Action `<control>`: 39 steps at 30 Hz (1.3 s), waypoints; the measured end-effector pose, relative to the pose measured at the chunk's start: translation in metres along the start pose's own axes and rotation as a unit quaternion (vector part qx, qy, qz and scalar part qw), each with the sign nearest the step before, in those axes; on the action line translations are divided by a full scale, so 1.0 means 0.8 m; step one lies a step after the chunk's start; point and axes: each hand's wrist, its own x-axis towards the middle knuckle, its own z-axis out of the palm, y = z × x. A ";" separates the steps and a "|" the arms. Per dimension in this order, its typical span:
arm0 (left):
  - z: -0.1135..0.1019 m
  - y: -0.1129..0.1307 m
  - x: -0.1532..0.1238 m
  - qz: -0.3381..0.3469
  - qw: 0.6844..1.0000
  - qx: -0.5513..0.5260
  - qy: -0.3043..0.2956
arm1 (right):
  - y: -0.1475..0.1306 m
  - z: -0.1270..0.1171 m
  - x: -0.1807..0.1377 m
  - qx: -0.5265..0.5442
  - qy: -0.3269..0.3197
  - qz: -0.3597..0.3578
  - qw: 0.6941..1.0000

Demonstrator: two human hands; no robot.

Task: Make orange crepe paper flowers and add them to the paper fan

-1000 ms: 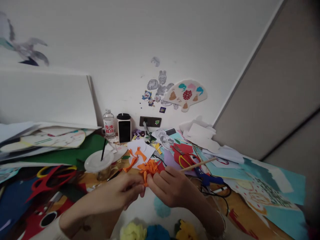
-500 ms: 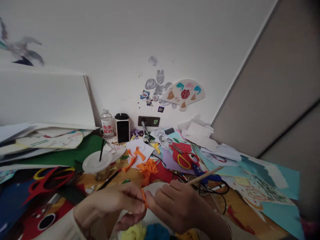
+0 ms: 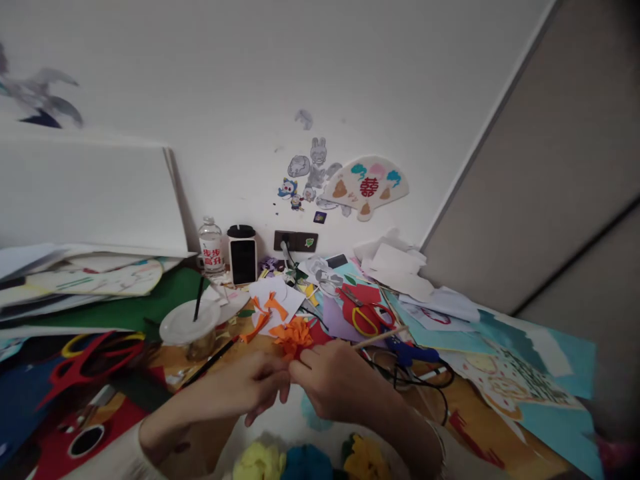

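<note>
Lower centre, by crinkled orange paper (image 3: 294, 335), the right hand (image 3: 334, 380) grips a stick (image 3: 383, 338); the left hand's (image 3: 260, 385) fingers bend, hold unclear. Centre-left, a bottle (image 3: 211, 248) reads 步步高升.

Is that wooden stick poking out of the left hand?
No, the wooden stick pokes out from the right hand, pointing away from the left hand.

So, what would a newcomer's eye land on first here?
Probably the bright orange crumpled bunch, just beyond where the left hand and right hand meet. Next, perhaps, the white fan with its red emblem, up on the wall. Along the bottom edge, the yellow flower, blue flower and golden flower stand out too.
</note>
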 end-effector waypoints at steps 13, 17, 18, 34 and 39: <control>0.015 -0.013 0.019 0.151 0.919 0.022 0.364 | 0.021 0.005 0.011 0.193 0.152 0.123 0.962; 0.032 -0.009 0.021 0.180 0.906 0.013 0.383 | 0.015 0.004 0.014 0.259 0.160 0.145 0.941; 0.034 -0.006 0.019 0.185 0.907 0.018 0.378 | 0.014 0.003 0.013 0.264 0.162 0.149 0.939; 0.027 -0.002 0.015 0.189 0.921 -0.040 0.339 | 0.017 0.001 0.010 0.272 0.143 0.179 0.935; 0.019 -0.009 0.017 0.157 0.910 -0.072 0.377 | 0.030 -0.007 0.002 0.269 0.052 0.121 0.954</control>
